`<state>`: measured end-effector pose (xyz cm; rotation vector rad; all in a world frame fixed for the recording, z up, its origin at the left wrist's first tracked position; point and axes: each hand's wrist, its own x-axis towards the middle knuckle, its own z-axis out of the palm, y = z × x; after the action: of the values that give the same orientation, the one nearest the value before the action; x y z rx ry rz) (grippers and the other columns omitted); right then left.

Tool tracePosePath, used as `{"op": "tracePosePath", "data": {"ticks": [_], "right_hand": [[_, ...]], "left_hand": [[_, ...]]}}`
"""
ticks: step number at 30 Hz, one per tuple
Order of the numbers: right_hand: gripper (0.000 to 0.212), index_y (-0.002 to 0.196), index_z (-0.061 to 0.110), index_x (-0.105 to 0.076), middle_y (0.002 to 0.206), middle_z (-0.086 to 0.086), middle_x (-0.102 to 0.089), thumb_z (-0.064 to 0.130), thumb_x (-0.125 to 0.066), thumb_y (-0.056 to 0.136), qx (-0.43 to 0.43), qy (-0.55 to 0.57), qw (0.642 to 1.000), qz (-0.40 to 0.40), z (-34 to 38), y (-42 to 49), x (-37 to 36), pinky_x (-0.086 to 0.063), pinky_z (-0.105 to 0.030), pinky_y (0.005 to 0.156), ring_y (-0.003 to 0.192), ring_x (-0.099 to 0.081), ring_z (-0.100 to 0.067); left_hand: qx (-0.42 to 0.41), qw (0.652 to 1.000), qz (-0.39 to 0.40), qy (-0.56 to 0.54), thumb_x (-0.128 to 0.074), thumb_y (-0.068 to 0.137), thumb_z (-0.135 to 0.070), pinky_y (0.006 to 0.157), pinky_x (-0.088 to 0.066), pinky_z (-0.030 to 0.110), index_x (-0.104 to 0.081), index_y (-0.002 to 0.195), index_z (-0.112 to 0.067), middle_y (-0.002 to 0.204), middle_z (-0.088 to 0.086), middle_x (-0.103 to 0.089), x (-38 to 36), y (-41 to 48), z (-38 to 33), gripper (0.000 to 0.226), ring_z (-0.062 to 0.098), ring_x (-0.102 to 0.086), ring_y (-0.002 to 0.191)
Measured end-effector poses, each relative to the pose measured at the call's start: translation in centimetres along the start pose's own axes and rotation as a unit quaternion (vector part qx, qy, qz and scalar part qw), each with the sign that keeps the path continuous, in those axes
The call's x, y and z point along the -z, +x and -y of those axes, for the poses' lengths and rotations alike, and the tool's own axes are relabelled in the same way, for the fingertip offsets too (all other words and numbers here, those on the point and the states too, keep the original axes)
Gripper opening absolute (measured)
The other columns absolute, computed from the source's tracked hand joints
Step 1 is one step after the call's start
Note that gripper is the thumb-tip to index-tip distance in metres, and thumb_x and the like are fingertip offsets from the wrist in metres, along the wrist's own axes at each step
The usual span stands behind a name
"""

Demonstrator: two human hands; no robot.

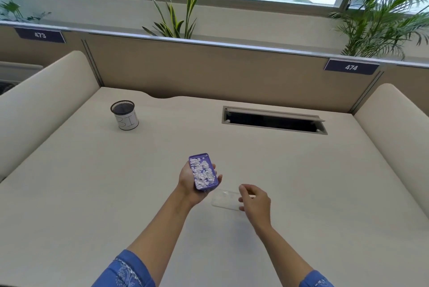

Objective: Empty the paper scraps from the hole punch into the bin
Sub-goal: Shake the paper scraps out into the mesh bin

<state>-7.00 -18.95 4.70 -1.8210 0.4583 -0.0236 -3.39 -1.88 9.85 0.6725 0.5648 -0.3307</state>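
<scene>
A purple hole punch [203, 173], turned underside up, is gripped in the left hand [189, 176] above the tabletop [325, 182]; its open tray is filled with white paper scraps [202, 172]. The punch is cradled lengthwise in the palm, with fingertips seen wrapped over its right edge. A clear plastic cover [226, 199] is seen flat on the tabletop just right of and below the punch. The right hand [255, 199] is held over the cover's right end, fingers curled loosely; whether the cover is touched or pinched cannot be told.

The bin [125, 114], a black mesh cup wrapped in a white label, is stood upright at the far left of the tabletop, well apart from both hands. Between punch and bin, only bare surface is shown. A rectangular cable hatch [274, 120] is set open in the far right of the tabletop. The work area is bounded by padded dividers at left and right and by a partition panel [209, 73] at the rear, marked 473 and 474. Potted plants and windows are shown behind the partition.
</scene>
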Motion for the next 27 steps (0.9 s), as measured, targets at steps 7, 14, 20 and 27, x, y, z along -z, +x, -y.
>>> {"op": "tracePosePath", "data": {"ticks": [7,14,20,27], "right_hand": [[0.015,0.087,0.018,-0.072,0.087,0.004,-0.073,0.022,-0.059,0.094,0.071,0.086,0.989,0.098,5.7,-2.2,-1.1,-0.061,-0.035,0.058,0.072,-0.071,-0.018],[0.023,0.090,0.010,-0.070,0.084,-0.008,-0.069,0.027,-0.055,0.097,0.042,0.111,0.981,0.156,8.3,-1.9,-1.5,-0.059,-0.032,0.055,0.068,-0.069,-0.017],[0.024,0.097,0.015,-0.073,0.085,-0.005,-0.071,0.030,-0.054,0.097,0.038,0.121,0.973,0.194,10.3,-2.0,-4.1,-0.058,-0.029,0.057,0.067,-0.069,-0.017],[0.028,0.090,0.012,-0.078,0.077,-0.012,-0.076,0.027,-0.055,0.097,0.044,0.158,0.966,0.198,13.2,-2.2,-9.8,-0.061,-0.031,0.064,0.068,-0.073,-0.021]], "left_hand": [[-0.063,0.998,0.000,-0.011,-0.027,0.102,-0.033,0.103,-0.041,0.054,-0.058,0.092,-0.008,0.084,0.014,-0.058,-1.1,0.9,0.1,0.041,0.027,-0.056,0.077],[-0.081,0.995,-0.003,-0.065,-0.026,0.101,-0.040,0.074,-0.049,0.043,-0.058,0.093,-0.004,0.084,0.015,-0.061,-2.1,0.6,-0.7,0.048,0.031,-0.060,0.090],[-0.090,0.988,0.010,-0.125,-0.029,0.100,-0.037,0.073,-0.053,0.040,-0.057,0.091,-0.005,0.082,0.012,-0.060,-1.5,1.3,-3.3,0.043,0.027,-0.060,0.083],[-0.105,0.986,0.031,-0.126,-0.032,0.097,-0.041,0.092,-0.047,0.050,-0.059,0.086,-0.004,0.068,0.010,-0.066,1.0,2.5,-8.7,0.047,0.026,-0.060,0.083]]}}
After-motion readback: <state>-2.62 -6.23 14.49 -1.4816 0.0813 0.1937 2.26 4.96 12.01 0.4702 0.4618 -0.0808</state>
